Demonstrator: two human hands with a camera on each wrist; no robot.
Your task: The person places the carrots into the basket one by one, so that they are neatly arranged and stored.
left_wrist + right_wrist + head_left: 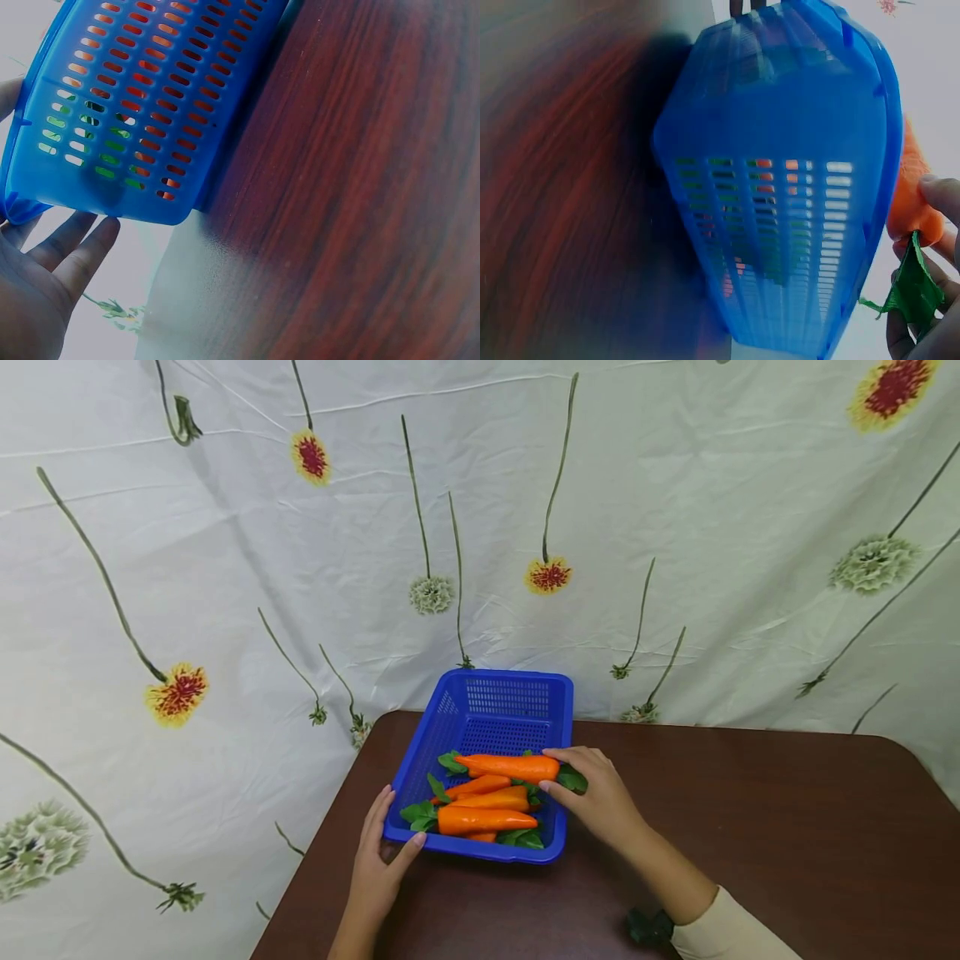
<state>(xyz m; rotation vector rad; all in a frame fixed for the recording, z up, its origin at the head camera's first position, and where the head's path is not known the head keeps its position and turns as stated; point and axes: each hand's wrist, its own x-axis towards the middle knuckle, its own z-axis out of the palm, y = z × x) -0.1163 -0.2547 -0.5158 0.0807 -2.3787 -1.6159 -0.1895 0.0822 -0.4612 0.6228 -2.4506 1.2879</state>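
A blue plastic basket (517, 737) with slotted walls sits on the table, several orange carrots (487, 820) with green leaves lying in its near half. My right hand (600, 797) pinches the thick, leafy end of the carrot farthest back (510, 767), thumb on the near side and fingers on the far side. In the right wrist view that carrot (911, 187) shows above the rim, its green leaf (913, 289) hanging by the palm. At the basket's near left corner, my left hand (378, 860) holds the rim, thumb at the front and fingers along the left side.
The dark brown wooden table (750, 827) stretches to the right of the basket. A white cloth with printed flowers (360, 527) hangs behind the table and along its left side. A small dark object (648, 927) shows beside my right sleeve.
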